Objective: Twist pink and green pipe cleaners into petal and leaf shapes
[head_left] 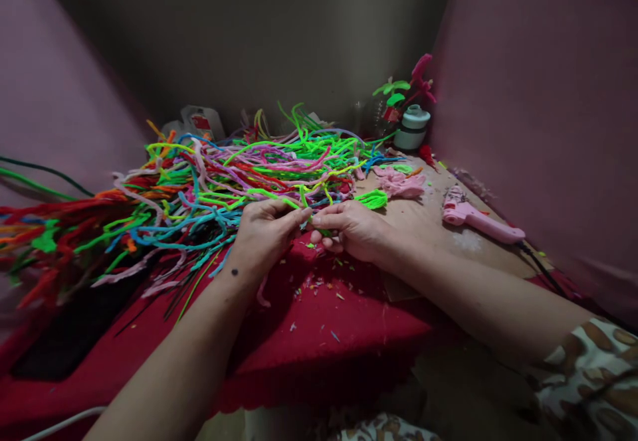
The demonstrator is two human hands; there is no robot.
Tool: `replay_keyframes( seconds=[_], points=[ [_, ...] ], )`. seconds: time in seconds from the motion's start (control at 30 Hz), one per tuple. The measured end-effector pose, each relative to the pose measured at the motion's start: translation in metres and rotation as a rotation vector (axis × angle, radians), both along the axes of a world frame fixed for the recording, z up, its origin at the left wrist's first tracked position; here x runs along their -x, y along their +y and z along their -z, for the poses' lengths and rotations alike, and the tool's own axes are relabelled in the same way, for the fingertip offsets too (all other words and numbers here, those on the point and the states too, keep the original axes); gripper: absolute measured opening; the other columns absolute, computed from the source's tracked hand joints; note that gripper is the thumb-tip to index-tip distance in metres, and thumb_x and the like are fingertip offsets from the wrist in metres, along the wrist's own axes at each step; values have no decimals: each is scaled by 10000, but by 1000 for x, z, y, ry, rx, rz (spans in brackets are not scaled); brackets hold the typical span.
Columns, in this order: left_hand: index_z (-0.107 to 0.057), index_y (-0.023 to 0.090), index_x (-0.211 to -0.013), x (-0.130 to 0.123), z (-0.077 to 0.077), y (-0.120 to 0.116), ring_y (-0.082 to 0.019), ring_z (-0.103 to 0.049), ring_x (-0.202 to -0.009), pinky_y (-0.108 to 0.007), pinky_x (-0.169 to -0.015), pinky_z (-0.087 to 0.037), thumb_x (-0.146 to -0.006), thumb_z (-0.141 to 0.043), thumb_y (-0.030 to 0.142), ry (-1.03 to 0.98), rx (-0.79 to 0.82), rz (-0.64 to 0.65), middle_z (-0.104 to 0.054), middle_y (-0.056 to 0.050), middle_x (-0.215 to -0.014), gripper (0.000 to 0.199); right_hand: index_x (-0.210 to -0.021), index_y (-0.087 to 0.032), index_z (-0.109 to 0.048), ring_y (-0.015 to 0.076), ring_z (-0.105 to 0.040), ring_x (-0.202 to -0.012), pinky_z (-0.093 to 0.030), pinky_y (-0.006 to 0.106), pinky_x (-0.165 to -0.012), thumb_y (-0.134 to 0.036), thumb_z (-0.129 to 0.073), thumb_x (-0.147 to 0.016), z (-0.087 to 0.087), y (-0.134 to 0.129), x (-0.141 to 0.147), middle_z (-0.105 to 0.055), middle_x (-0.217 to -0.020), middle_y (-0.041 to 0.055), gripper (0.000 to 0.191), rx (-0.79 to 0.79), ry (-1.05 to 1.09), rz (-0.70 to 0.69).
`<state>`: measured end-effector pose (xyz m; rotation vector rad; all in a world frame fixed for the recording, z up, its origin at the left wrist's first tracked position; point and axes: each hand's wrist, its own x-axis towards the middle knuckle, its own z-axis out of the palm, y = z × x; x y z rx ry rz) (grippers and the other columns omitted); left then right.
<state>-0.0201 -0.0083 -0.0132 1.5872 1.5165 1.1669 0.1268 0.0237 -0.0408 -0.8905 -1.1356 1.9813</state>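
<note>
My left hand [272, 228] and my right hand [351, 230] meet over the front of the table, fingertips almost touching. Between them runs a bright green pipe cleaner [303, 195], pinched by thumb and finger on both sides; part of it is hidden behind the fingers. Just behind my hands spreads a large heap of pipe cleaners [279, 162] in green, pink, red, blue and orange. A bundle of bent green pipe cleaner pieces [371, 199] lies close to my right hand, with a pink bundle [400, 182] farther back.
A pink hot glue gun [481, 220] rests on a brown board [423, 228] at right, its cord trailing off the edge. Behind stand a pale lidded jar [413, 127] and pipe cleaner flowers [393, 89]. Small clippings [312, 288] dot the red cloth [349, 328]. A dark flat object [74, 328] lies left.
</note>
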Motion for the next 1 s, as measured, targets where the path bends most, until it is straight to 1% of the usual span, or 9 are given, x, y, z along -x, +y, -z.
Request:
replay_keyframes(
  seconds=[0.1, 0.17, 0.3, 0.43, 0.63, 0.73, 0.8, 0.9, 1.0],
  points=[
    [-564, 156, -478, 2, 2, 1, -68, -346, -390, -209, -396, -238, -707, -626, 336, 139, -54, -19, -434, 38, -401, 298, -666, -117, -594, 56, -488, -379, -272, 153, -322, -152, -604, -729, 2, 1, 1, -626, -544, 24, 73, -31, -37, 15],
    [-621, 161, -549, 4, 3, 1, -82, -408, -438, -205, -437, -295, -716, -621, 323, 259, -180, 12, -499, 25, -462, 233, -655, -120, -593, 55, -485, -375, -264, 155, -317, -157, -601, -738, 2, 1, 1, -622, -537, 23, 91, -43, -52, 22],
    [-680, 170, -793, 11, 4, 1, -132, -565, -688, -223, -649, -420, -779, -539, 225, 475, -489, 199, -635, -44, -758, 152, -634, -125, -581, 49, -461, -361, -264, 154, -320, -144, -600, -741, -2, 1, -1, -596, -494, 9, 110, -36, -62, 57],
    [-667, 215, -963, 19, 7, 4, -157, -555, -819, -255, -692, -426, -833, -447, 167, 744, -703, 233, -611, -71, -929, 260, -581, -127, -558, 47, -424, -336, -250, 162, -316, -108, -583, -711, -6, 1, -2, -570, -459, -4, 134, -58, -77, 62],
    [-667, 192, -867, 17, 0, -2, -201, -510, -822, -324, -708, -413, -862, -415, 180, 1085, -863, 219, -619, -89, -937, 252, -553, -128, -557, 47, -370, -333, -220, 193, -341, -157, -585, -682, -7, 3, -4, -547, -455, -14, 136, -281, -161, -22],
    [-657, 164, -786, 12, -5, -6, -218, -515, -766, -351, -712, -404, -814, -461, 192, 1090, -741, 238, -634, -94, -790, 201, -527, -137, -542, 54, -369, -382, -256, 208, -404, -164, -572, -704, -7, 3, -4, -508, -445, -24, 182, -529, -350, 8],
    [-647, 167, -732, 11, -5, -7, -201, -518, -701, -331, -675, -398, -757, -510, 205, 948, -572, 211, -620, -72, -704, 145, -537, -142, -548, 67, -396, -445, -286, 217, -468, -140, -554, -718, -6, 1, -4, -492, -471, -25, 181, -779, -489, 59],
    [-611, 170, -611, 12, -5, -4, -130, -459, -524, -255, -529, -354, -669, -584, 236, 444, -162, 146, -545, -8, -544, 91, -614, -154, -578, 99, -443, -544, -317, 241, -558, -120, -510, -746, -3, -7, -5, -523, -559, -1, 152, -1181, -645, 131],
    [-496, 159, -448, 14, -4, 1, -69, -315, -380, -219, -409, -250, -571, -627, 242, -204, 351, 242, -380, 35, -399, 197, -673, -166, -580, 138, -486, -632, -346, 272, -620, -152, -460, -798, -1, -17, -7, -576, -660, 46, 174, -1441, -688, 161]
  ],
)
